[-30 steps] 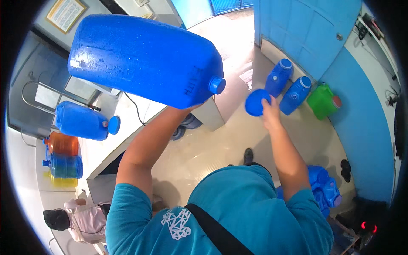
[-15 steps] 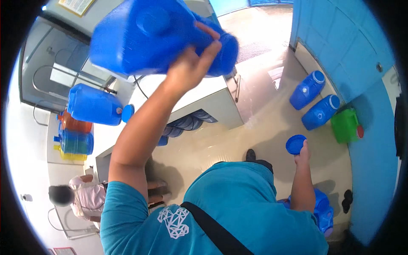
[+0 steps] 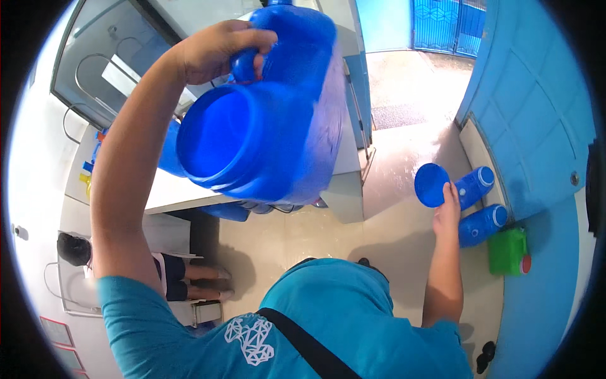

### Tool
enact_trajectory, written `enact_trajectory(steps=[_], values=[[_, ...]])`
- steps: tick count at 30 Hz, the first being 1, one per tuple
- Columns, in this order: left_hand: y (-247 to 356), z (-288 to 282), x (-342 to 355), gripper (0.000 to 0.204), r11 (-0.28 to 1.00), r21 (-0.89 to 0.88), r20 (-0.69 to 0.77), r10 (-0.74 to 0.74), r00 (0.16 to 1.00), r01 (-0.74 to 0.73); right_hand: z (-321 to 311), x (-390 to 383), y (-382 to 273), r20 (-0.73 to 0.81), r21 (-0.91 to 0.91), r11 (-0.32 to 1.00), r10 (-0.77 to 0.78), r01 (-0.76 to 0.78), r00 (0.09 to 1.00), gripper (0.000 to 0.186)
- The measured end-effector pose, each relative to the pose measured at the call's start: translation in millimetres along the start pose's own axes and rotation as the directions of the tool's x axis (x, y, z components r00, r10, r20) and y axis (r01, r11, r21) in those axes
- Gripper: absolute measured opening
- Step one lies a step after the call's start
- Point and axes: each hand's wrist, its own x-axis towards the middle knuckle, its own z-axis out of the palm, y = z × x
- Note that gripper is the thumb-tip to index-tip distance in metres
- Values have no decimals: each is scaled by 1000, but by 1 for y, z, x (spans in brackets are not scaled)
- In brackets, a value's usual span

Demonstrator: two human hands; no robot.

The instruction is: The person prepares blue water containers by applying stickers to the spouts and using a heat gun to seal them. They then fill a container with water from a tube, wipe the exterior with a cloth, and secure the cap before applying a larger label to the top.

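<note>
My left hand (image 3: 230, 50) is shut on the moulded handle of a large blue plastic jug (image 3: 293, 145), held up at upper centre. Its wide round mouth is uncapped and faces the camera, showing a bright blue interior; a narrower neck is at the top edge. Over on the right, my right hand (image 3: 447, 215) grips a round blue lid (image 3: 430, 182) by its edge, away from the jug. Behind the held jug is a white counter (image 3: 164, 199), with other containers partly hidden by the jug and my arm.
Two blue containers (image 3: 480, 230) and a green jug (image 3: 504, 252) stand beside the blue door (image 3: 536, 114) at right. An open doorway (image 3: 416, 88) is at top. At lower left a co-worker (image 3: 76, 249) is low beside the counter, partly behind my arm. Dark objects lie at lower right.
The big jug has turned from lying sideways, cap to the right, so its open mouth faces the camera. My left hand has risen with it. My right hand still carries the lid.
</note>
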Motion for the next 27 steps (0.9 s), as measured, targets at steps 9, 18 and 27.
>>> enact_trajectory(steps=[9, 18, 27], values=[[-23, -24, 5, 37, 321, 869, 282, 302, 911, -376, 114, -21, -105, 179, 91, 946, -324, 312, 929, 49], [-98, -105, 37, 19, -275, 690, 639, 666, 385, -670, 342, -81, -174, 581, -82, 354, -742, 932, 334, 38], [-172, -131, 27, 57, 264, 606, 61, 925, 375, -750, 502, -45, -158, 884, -252, -173, -441, 952, 154, 34]])
